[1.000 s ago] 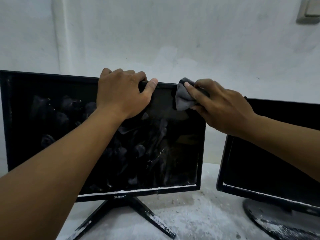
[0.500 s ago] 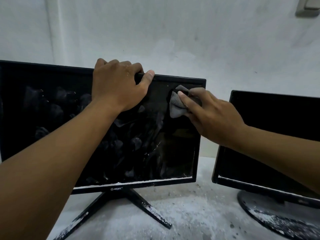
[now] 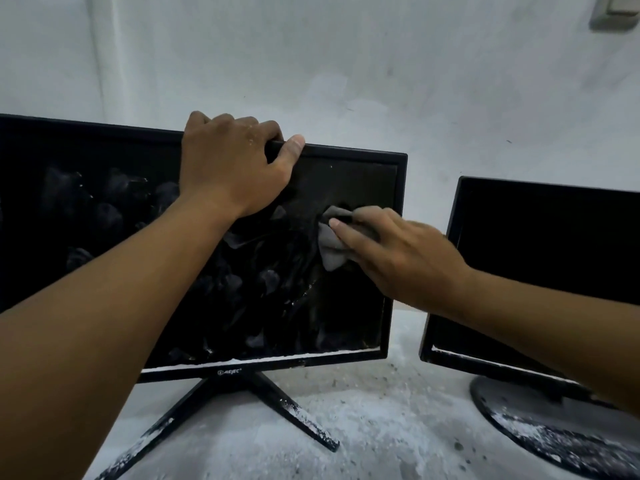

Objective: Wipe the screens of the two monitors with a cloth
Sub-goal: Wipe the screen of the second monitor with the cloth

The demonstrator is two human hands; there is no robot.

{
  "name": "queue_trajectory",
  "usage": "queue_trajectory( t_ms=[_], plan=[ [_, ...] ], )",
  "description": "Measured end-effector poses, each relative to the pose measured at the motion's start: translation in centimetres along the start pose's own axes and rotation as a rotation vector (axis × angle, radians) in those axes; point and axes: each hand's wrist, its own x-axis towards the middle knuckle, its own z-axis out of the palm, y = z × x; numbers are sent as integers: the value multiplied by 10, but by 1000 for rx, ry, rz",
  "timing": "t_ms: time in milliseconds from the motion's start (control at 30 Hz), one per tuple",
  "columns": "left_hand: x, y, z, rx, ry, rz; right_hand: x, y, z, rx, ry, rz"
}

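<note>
1. Left monitor (image 3: pixel 104 209), head view: black, stands on a dusty grey surface (image 3: pixel 374 427) against a pale wall (image 3: pixel 346 64). Screen smeared with grey patches over most of its width; a darker, cleaner strip runs down its right side.
2. My left hand (image 3: pixel 232 168) grips the top edge of that monitor: fingers curled over the back, thumb lying along the front of the bezel. Forearm crosses the screen from lower left.
3. My right hand (image 3: pixel 398 258) presses a grey cloth (image 3: pixel 330 242) flat on the screen, right of centre, about mid-height. Fingers curled round the bunched cloth, index finger stretched across it. Part of the cloth pokes out left of and below the fingers.
4. Left monitor's stand (image 3: pixel 242 403): black V-shaped legs, white dust along them. White dust line on the lower bezel too.
5. Right monitor (image 3: pixel 554 237): black, just beside the left one, not touching it. Screen dark, no smears that I can make out. My right forearm crosses in front of its lower part.
6. Its round base (image 3: pixel 540 434) sits on the same surface, speckled white at the front.
7. Switch plate (image 3: pixel 620 10) on the wall, top right corner, partly cut off.
</note>
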Motion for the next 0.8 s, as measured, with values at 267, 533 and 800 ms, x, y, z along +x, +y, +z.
queue_trajectory(
  t_ms=[267, 533, 800],
  plan=[
    [1, 5, 0, 12, -24, 2, -54, -38, 16, -47, -280, -523],
    [2, 0, 0, 18, -25, -3, -22, -22, 10, 20, -21, -37],
    [1, 7, -1, 35, -27, -3, -46, -42, 19, -15, -174, -337]
  ],
)
